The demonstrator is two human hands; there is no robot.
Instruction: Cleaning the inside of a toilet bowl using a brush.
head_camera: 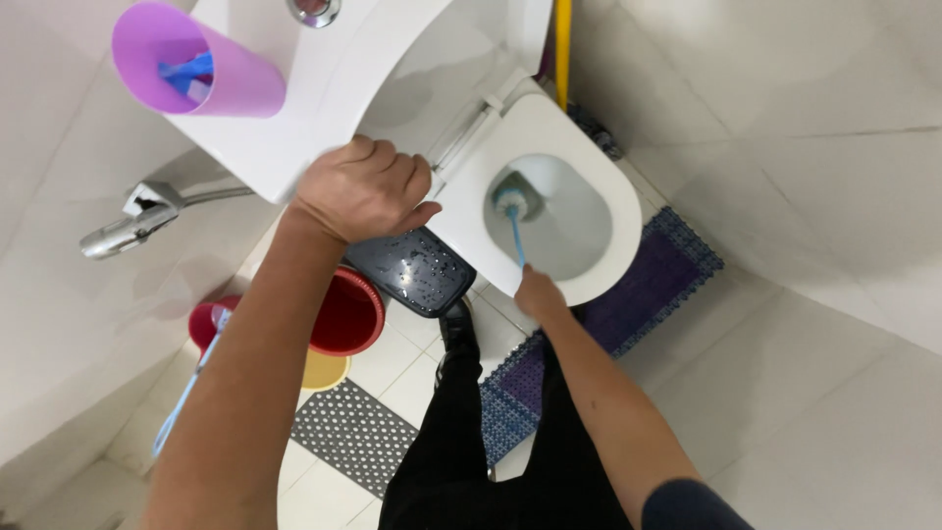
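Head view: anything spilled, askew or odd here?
Nothing broken or tipped. Water droplets sit on the dark bin lid beside the toilet. The left hand grips the white sink's edge; the right hand holds a blue toilet brush in the bowl.

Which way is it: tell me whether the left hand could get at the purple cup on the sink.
Probably yes. The left hand grips the sink's front edge, and the purple cup lies just beyond on the same sink, with nothing between them.

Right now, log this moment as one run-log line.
left hand: grips sink edge | right hand: holds blue toilet brush | brush head: inside toilet bowl
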